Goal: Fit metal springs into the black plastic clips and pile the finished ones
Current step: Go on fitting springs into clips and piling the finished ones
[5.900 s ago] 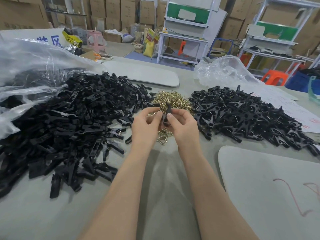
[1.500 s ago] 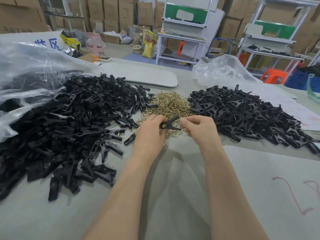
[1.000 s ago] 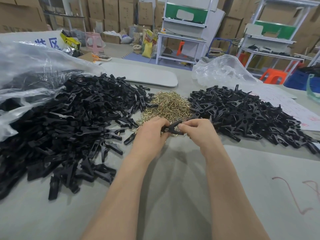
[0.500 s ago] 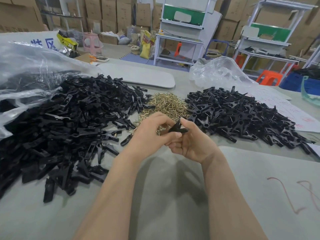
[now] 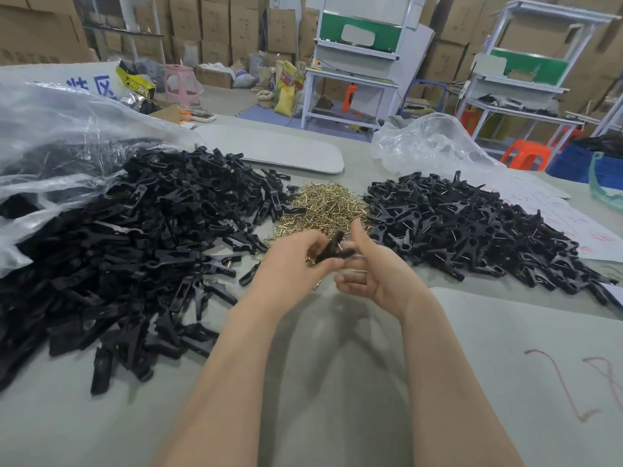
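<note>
One black clip [image 5: 333, 248] pinched by curled left hand [image 5: 296, 264] fingers, blurred; one end points across to right hand [image 5: 377, 276], whose fingers lie loose, thumb raised, just touching it. Finished clip pile [image 5: 472, 230] lies right of fingers, nearer right hand; springs [image 5: 323, 207] just beyond.

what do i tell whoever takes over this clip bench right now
Left hand grips one black clip above the near edge of the springs. Right hand is open, thumb lifted, fingers loose beside the clip.
Pile on the left: clips without springs. Pile on the right: clips showing metal, likely the finished ones.
Done: a sizeable finished pile.
Left: check the held clip's spring (too small to tell), add it to the right pile, then work through the left pile.
</note>
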`<state>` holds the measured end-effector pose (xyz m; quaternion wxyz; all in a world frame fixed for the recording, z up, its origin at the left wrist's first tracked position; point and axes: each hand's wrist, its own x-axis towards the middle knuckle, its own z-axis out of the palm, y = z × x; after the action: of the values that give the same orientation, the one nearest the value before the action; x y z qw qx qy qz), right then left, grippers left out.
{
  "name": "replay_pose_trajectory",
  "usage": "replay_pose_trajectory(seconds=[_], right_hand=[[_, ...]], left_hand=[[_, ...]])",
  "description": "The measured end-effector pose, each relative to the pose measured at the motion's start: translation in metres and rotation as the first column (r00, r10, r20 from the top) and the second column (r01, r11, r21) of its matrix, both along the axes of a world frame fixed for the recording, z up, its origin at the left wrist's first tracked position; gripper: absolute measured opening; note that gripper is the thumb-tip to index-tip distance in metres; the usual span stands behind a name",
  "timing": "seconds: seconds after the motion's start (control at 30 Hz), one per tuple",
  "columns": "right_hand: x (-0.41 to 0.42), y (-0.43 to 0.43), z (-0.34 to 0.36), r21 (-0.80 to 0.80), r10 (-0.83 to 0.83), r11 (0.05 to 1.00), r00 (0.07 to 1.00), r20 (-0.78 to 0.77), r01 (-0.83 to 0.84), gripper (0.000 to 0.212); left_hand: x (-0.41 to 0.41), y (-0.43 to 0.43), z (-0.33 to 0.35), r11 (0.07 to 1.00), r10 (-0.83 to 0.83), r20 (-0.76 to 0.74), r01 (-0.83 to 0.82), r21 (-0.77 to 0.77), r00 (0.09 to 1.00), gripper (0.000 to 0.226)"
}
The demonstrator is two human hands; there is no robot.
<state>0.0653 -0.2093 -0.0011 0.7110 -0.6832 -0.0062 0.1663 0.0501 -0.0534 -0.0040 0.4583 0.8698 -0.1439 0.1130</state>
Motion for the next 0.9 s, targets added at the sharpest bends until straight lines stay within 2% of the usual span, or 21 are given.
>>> replay_pose_trajectory(seconds=[0.07, 0.1, 0.13, 0.2, 0.23, 0.27, 0.3, 0.37, 0.4, 0.5, 0.57, 0.63, 0.67, 0.73, 0.77, 0.83, 0.87, 0.9], right_hand=[[-0.001, 0.004, 0.003, -0.147, -0.011, 0.988, 0.984, 0.179, 0.038, 0.027], [-0.001, 0.007, 0.004, -0.194, -0.082, 0.971, 0.953, 0.290, 0.143, 0.010], [0.000, 0.007, 0.004, -0.194, -0.213, 0.930, 0.890, 0.402, 0.311, 0.006], [0.002, 0.004, 0.008, -0.088, -0.514, 0.741, 0.648, 0.562, 0.665, 0.025], [0.003, 0.000, 0.010, -0.084, -0.582, 0.633, 0.544, 0.604, 0.770, 0.045], [0.003, -0.005, 0.010, -0.149, -0.584, 0.553, 0.509, 0.632, 0.820, 0.063], [0.003, -0.008, 0.010, -0.277, -0.546, 0.481, 0.531, 0.648, 0.832, 0.073], [0.001, -0.003, 0.006, -0.518, -0.418, 0.335, 0.617, 0.667, 0.787, 0.076], [0.000, 0.005, 0.003, -0.555, -0.329, 0.337, 0.647, 0.687, 0.760, 0.072], [-0.004, 0.038, -0.006, -0.517, -0.045, 0.593, 0.666, 0.744, 0.617, 0.048], [-0.006, 0.054, -0.013, -0.549, 0.065, 0.647, 0.679, 0.731, 0.529, 0.037], [-0.003, 0.063, -0.018, -0.598, 0.126, 0.643, 0.704, 0.699, 0.478, 0.033], [-0.001, 0.066, -0.020, -0.630, 0.162, 0.631, 0.717, 0.678, 0.453, 0.034], [0.004, 0.075, -0.022, -0.702, 0.246, 0.590, 0.739, 0.627, 0.398, 0.036], [0.006, 0.080, -0.022, -0.731, 0.275, 0.574, 0.753, 0.597, 0.370, 0.037], [0.007, 0.094, -0.022, -0.770, 0.317, 0.558, 0.778, 0.543, 0.310, 0.040], [0.009, 0.102, -0.021, -0.774, 0.325, 0.566, 0.786, 0.526, 0.284, 0.041], [0.010, 0.110, -0.020, -0.768, 0.323, 0.584, 0.793, 0.517, 0.263, 0.042]], left_hand=[[0.000, -0.004, -0.002, 0.992, 0.005, -0.011, -0.003, 0.124, 1.000, 0.027], [0.001, -0.005, -0.002, 0.990, 0.008, -0.007, -0.007, 0.144, 1.000, 0.035], [0.000, -0.005, -0.002, 0.989, 0.039, 0.002, -0.039, 0.141, 0.999, 0.042], [0.000, 0.000, 0.001, 0.962, 0.243, 0.005, -0.242, 0.124, 0.970, 0.049], [0.001, 0.007, 0.001, 0.911, 0.392, -0.006, -0.387, 0.145, 0.920, 0.049], [0.001, 0.014, 0.001, 0.837, 0.523, -0.015, -0.510, 0.199, 0.852, 0.046], [0.001, 0.022, 0.001, 0.763, 0.616, -0.032, -0.586, 0.275, 0.787, 0.044], [0.000, 0.032, 0.001, 0.695, 0.682, -0.122, -0.587, 0.415, 0.721, 0.040], [0.001, 0.034, 0.001, 0.696, 0.677, -0.179, -0.543, 0.470, 0.714, 0.038], [0.001, 0.035, 0.000, 0.699, 0.647, -0.272, -0.411, 0.586, 0.712, 0.026], [0.002, 0.035, 0.000, 0.697, 0.648, -0.250, -0.427, 0.576, 0.720, 0.018], [0.003, 0.037, 0.002, 0.721, 0.658, -0.182, -0.540, 0.435, 0.731, 0.013], [0.004, 0.040, 0.003, 0.742, 0.660, -0.152, -0.609, 0.279, 0.735, 0.012], [0.004, 0.042, 0.010, 0.746, 0.634, -0.146, -0.650, -0.141, 0.759, 0.012], [0.004, 0.042, 0.013, 0.699, 0.592, -0.172, -0.608, -0.377, 0.788, 0.013], [0.003, 0.037, 0.018, 0.489, 0.450, -0.220, -0.446, -0.750, 0.865, 0.014], [0.003, 0.034, 0.017, 0.400, 0.402, -0.216, -0.383, -0.832, 0.890, 0.016], [0.004, 0.033, 0.016, 0.369, 0.395, -0.211, -0.364, -0.855, 0.894, 0.017]])
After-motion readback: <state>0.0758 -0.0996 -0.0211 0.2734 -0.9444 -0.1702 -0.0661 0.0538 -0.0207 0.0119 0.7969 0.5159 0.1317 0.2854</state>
